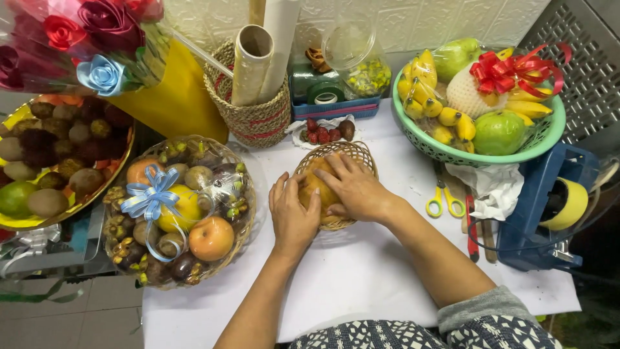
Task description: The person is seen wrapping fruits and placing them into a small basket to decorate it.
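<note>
A small round wicker basket (352,153) sits in the middle of the white table (361,278). Inside it lies a yellow-orange fruit (314,183). My left hand (292,213) rests on the basket's near left side with its fingers against the fruit. My right hand (354,189) lies flat over the fruit from the right, fingers spread across its top. Both hands press on the same fruit.
A wrapped fruit basket with a blue bow (177,210) stands to the left, a tray of dark fruit (51,161) beyond it. A green basket with a red bow (481,97) sits back right. Yellow scissors (444,197), a blue tape dispenser (549,203), paper rolls (255,61) and small red fruits (323,134) lie nearby.
</note>
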